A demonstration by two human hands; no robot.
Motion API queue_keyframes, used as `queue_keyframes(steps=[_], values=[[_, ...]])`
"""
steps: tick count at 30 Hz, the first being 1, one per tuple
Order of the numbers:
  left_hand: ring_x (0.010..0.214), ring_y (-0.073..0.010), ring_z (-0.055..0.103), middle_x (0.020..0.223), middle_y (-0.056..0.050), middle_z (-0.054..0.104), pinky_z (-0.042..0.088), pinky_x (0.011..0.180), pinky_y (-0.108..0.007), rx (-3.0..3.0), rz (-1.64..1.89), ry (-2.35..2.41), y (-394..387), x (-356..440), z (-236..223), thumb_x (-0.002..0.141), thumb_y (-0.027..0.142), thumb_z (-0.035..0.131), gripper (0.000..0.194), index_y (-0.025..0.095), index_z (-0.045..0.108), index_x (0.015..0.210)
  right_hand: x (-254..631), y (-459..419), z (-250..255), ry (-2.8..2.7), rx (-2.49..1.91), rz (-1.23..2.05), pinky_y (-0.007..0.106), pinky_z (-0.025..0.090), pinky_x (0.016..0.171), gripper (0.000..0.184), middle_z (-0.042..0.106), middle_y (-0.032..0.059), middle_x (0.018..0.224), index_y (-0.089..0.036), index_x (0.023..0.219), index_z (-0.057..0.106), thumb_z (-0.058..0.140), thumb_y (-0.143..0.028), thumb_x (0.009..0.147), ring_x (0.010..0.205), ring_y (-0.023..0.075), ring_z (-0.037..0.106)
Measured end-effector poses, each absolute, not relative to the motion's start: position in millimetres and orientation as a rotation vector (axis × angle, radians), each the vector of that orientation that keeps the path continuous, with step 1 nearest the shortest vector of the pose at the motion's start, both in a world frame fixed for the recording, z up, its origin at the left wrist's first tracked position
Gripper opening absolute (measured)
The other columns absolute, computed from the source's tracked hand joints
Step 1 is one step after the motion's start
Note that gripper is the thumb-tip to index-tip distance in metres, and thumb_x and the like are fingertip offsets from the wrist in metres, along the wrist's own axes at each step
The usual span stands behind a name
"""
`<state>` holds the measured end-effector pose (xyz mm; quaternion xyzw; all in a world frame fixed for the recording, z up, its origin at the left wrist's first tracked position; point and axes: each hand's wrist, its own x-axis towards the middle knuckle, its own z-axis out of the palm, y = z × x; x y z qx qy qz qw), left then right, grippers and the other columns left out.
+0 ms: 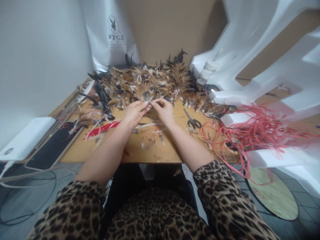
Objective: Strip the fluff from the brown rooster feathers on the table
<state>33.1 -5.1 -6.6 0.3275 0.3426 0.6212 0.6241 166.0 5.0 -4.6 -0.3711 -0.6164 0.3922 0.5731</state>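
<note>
A big heap of brown, white and black feathers [150, 83] covers the back of a wooden table [130, 150]. My left hand [135, 111] and my right hand [163, 110] meet at the front edge of the heap. Both have their fingers pinched together, fingertips touching, on a small feather or tuft that I cannot make out clearly. Loose feathers and a red feather [102, 129] lie on the table in front of my hands. Both my sleeves are leopard print.
Black-handled scissors [192, 121] lie to the right of my right hand. A tangle of red strips [250, 133] spreads at the right. White foam pieces [262, 60] stand behind it. A white bag [112, 33] leans at the back. A black slab [53, 146] and a white box [25, 136] lie at the left.
</note>
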Motion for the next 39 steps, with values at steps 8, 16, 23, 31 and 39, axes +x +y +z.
queue_keyframes(steps=[8, 16, 23, 31, 39], values=[[0.06, -0.0092, 0.064, 0.072, -0.008, 0.068, 0.049, 0.053, -0.015, 0.786, 1.256, 0.826, -6, 30, -7, 0.071, 0.013, 0.066, 0.007, 0.007, 0.062, 0.073, 185, 10, 12, -1.572, -0.912, 1.053, 0.024, 0.045, 0.067, 0.02, 0.064, 0.0008, 0.067, -0.015, 0.07, 0.062, 0.065, -0.034, 0.066, 0.064, 0.0105, 0.055], [0.054, -0.0075, 0.062, 0.067, -0.008, 0.067, 0.047, 0.049, -0.013, 0.855, 1.177, 0.866, -10, 32, -5, 0.068, 0.014, 0.069, 0.011, 0.005, 0.064, 0.071, 188, 12, 10, -1.675, -0.931, 0.994, 0.023, 0.043, 0.063, 0.017, 0.064, 0.0019, 0.067, -0.013, 0.07, 0.063, 0.064, -0.029, 0.066, 0.062, 0.0102, 0.055], [0.052, -0.0069, 0.06, 0.066, -0.008, 0.067, 0.047, 0.049, -0.013, 0.901, 1.158, 0.898, -10, 32, -8, 0.066, 0.017, 0.071, 0.013, 0.006, 0.065, 0.068, 192, 14, 8, -1.759, -0.983, 0.857, 0.024, 0.043, 0.064, 0.017, 0.065, 0.0023, 0.068, -0.014, 0.071, 0.065, 0.06, -0.03, 0.068, 0.063, 0.0114, 0.056], [0.05, -0.0065, 0.058, 0.062, -0.008, 0.066, 0.046, 0.051, -0.016, 0.986, 1.13, 0.962, -13, 35, -5, 0.065, 0.018, 0.072, 0.013, 0.008, 0.064, 0.064, 188, 13, 7, -1.655, -0.961, 0.99, 0.023, 0.042, 0.063, 0.022, 0.063, 0.0006, 0.065, -0.014, 0.068, 0.063, 0.065, -0.035, 0.064, 0.061, 0.0098, 0.053], [0.054, -0.0073, 0.06, 0.07, -0.009, 0.068, 0.045, 0.05, -0.015, 0.976, 1.253, 1.007, -12, 36, -3, 0.064, 0.023, 0.072, 0.018, 0.007, 0.065, 0.068, 184, 11, 7, -1.197, -1.039, 1.196, 0.02, 0.033, 0.048, 0.039, 0.053, -0.0043, 0.054, -0.015, 0.077, 0.063, 0.069, -0.048, 0.057, 0.047, 0.0052, 0.039]])
